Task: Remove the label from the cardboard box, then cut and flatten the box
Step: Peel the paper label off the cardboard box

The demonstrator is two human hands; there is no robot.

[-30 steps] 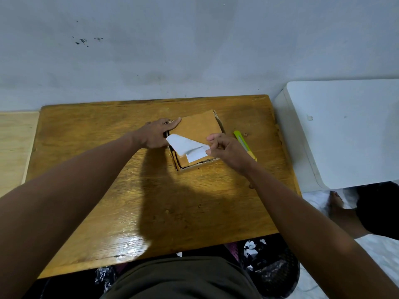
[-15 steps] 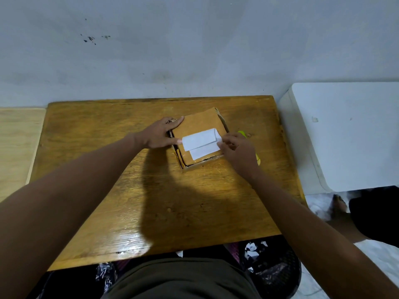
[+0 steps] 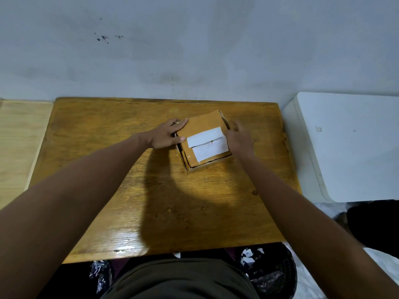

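Small brown cardboard box (image 3: 203, 139) sits centre-upper frame on the glossy orange-brown wooden table (image 3: 129, 212), turned a bit off square to the table edge. White rectangular paper label (image 3: 207, 144) lies flat across the box top, with a crease or tear line running across it, so label removal looks not done. Left hand (image 3: 166, 134) rests on the box's left edge, fingers straight and spread along the top and side, thumb laid on the near-left of the lid; it curls round nothing, likely just pinning the box so it doesn't slide during peeling. Right hand (image 3: 239, 139) is at the box's right edge, touching or just over the label's right end, fingers loosely extended and motion-blurred; cannot tell if it pinches the label edge, probably positioned there to find a corner to lift. Box flaps appear closed, box uncut and not flattened. White flat-topped furniture surface (image 3: 349, 147) sits right of frame, beside the table.
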